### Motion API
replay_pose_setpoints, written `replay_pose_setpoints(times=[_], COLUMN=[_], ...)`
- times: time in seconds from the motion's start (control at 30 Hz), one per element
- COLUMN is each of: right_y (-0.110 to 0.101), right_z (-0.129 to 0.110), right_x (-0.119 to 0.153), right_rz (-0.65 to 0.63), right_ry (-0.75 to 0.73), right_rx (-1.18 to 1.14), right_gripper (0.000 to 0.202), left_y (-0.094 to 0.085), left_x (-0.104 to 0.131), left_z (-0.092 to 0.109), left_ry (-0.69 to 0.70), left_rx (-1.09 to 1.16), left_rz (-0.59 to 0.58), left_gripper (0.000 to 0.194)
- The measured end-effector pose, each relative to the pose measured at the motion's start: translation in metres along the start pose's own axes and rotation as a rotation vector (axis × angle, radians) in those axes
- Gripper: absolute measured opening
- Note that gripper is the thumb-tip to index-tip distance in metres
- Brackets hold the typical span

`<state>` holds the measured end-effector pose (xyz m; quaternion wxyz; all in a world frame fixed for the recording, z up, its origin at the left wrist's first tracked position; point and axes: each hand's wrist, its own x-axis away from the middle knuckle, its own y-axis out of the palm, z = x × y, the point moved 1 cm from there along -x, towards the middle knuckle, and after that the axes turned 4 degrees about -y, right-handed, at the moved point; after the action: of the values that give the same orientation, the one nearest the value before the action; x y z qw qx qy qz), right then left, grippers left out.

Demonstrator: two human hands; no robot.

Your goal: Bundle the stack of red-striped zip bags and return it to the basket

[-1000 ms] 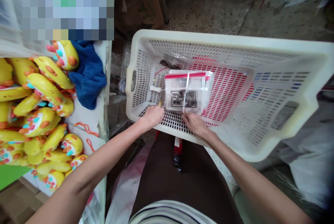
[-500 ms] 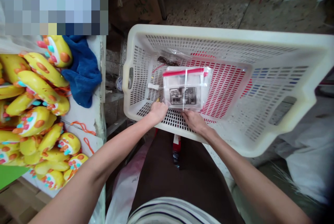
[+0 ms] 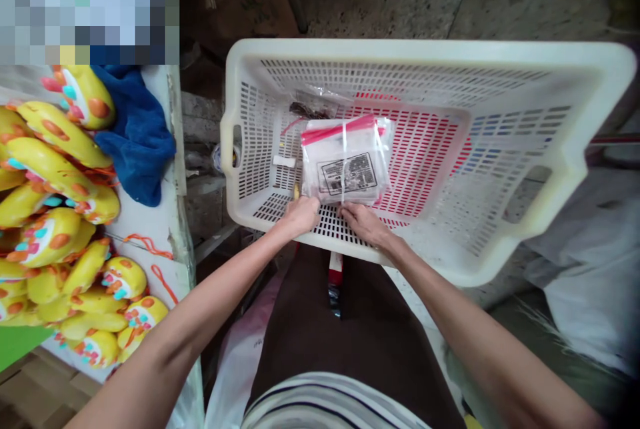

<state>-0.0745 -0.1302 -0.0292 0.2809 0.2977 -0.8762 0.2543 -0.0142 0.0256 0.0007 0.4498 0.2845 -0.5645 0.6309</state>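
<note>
Head view: my left hand [image 3: 303, 215] curls by the near-left corner of the bags [image 3: 323, 152], grip hidden from me. My right hand [image 3: 361, 221] pinches the strap [image 3: 344, 142], maybe to keep them together. They lie left in the basket [image 3: 425, 49].

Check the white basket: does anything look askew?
Yes: the top bag sits crooked on the bags beneath it, its red strip slanting up toward the right, out of line with their edges.
</note>
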Motion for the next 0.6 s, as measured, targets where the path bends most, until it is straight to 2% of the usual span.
replay_pose_setpoints(times=[0.17,0.3,0.5,0.6], right_y=[0.008,0.011,0.012,0.014], right_z=[0.002,0.003,-0.002,-0.003], right_x=[-0.011,-0.013,-0.015,-0.021], right_rz=[-0.008,0.009,0.078,0.12], right_ry=[0.021,0.008,-0.053,-0.068], right_rx=[-0.029,-0.084,-0.199,-0.247], right_gripper=[0.022,0.023,0.024,0.024], left_y=[-0.009,-0.005,-0.004,-0.004], left_x=[0.008,0.009,0.006,0.01], left_z=[-0.009,-0.004,-0.002,0.007], left_ry=[-0.016,0.017,-0.004,0.016], left_rx=[-0.08,-0.105,-0.1,-0.069], left_rz=[0.027,0.007,-0.026,-0.032], left_gripper=[0.019,0.021,0.017,0.017])
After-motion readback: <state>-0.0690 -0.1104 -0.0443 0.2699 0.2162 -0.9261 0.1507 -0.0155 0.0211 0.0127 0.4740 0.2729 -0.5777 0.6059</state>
